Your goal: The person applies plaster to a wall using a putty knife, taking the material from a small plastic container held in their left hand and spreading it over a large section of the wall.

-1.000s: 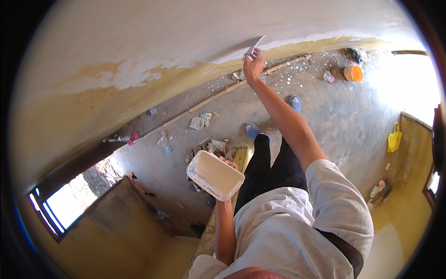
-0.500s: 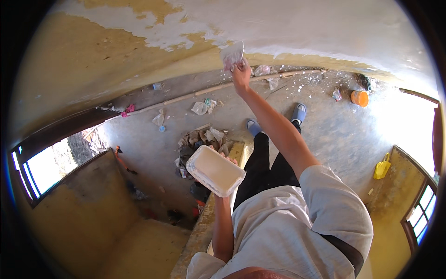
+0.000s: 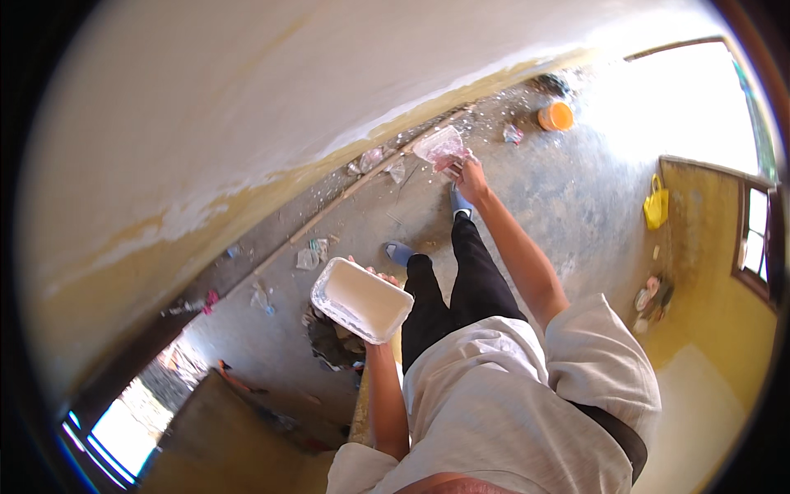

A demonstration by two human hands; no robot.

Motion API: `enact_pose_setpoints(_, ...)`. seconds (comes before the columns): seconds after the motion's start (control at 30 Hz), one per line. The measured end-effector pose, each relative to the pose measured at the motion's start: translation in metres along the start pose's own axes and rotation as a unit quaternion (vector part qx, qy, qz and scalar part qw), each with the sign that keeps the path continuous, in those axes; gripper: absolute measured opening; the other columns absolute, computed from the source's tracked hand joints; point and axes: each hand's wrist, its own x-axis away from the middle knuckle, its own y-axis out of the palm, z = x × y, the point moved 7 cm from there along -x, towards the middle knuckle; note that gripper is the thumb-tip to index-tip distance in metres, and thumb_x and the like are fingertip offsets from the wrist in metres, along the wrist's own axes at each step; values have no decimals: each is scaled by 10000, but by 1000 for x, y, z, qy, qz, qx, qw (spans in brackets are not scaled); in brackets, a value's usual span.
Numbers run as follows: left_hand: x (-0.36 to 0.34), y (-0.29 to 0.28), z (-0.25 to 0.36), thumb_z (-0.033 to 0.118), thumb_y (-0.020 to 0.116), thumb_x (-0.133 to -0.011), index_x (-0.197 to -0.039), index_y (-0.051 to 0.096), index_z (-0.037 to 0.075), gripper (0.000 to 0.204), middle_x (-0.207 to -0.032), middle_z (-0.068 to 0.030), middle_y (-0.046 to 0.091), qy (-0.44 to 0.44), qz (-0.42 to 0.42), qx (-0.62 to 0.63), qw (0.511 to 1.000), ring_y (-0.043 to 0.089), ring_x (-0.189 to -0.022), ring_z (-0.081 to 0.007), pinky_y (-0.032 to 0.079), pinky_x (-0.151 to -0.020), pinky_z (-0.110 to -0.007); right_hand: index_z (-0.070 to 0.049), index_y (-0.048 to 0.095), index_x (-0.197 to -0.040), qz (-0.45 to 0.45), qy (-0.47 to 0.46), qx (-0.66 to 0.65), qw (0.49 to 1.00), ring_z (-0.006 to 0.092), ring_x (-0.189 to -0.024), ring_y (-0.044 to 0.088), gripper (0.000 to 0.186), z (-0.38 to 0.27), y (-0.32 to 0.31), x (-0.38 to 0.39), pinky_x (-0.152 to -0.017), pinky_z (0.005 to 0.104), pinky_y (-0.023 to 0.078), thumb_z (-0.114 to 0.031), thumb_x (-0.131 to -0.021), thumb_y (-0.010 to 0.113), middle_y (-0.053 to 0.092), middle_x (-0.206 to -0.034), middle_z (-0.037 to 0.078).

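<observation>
Your left hand [image 3: 385, 277] grips a white tray [image 3: 349, 323] near your waist, open side up, seemingly keeping its pale paste [image 3: 362, 298] level and within reach. Your right hand [image 3: 468, 174] grasps a flat, pale scraper [image 3: 434, 146], seemingly apart from the partly whitened wall [image 3: 247, 123]. Between your slippers [image 3: 399, 252] and that wall, a long pole [image 3: 331, 206] and crumpled plastic [image 3: 371, 160] obstruct footing; an orange bucket [image 3: 556, 116] sits beyond.

Left hand [image 3: 388, 277] is mostly hidden under the tray [image 3: 362, 300], scraper [image 3: 438, 144] blurred, rubbish pile [image 3: 323, 339] partly covered by tray, near left window [image 3: 127, 430] cut off by edge.
</observation>
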Motion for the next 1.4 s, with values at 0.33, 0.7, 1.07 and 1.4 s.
enact_pose_setpoints(0.33,-37,33,-126,424,506,-996,-1523,343,292,567,-1224,-117,575,-83,41,-56,994,531,-1111,-286,349,-1072,-475,7,618,-1075,148,-45,71,985,245,-937,699,266,-154,-172,-112,-842,355,548,-159,-961,444,706,-1089,157)
enact_pose_setpoints(0.7,-25,45,-165,418,507,-991,-1514,367,283,558,-1234,-109,576,-79,79,-93,989,528,-1126,-287,340,-1079,-474,59,583,-1017,93,-56,-100,989,297,-888,652,185,-285,-132,-136,-836,372,595,-16,-950,428,621,-975,173)
enact_pose_setpoints(1.07,-28,33,-154,370,472,-1013,-1504,375,331,502,-1228,-81,580,-80,77,-93,989,526,-1132,-269,317,-1086,-475,20,618,-1141,252,-211,59,942,216,-864,682,276,-248,-219,-80,-784,345,563,-61,-908,495,686,-1021,131)
enact_pose_setpoints(1.4,-4,22,-121,381,452,-1017,-1514,359,335,507,-1221,-90,573,-70,96,-70,990,525,-1134,-262,324,-1090,-482,-70,591,-1287,398,-236,153,873,324,-1039,647,401,-208,-98,-101,-907,411,493,-33,-898,501,665,-1142,208)
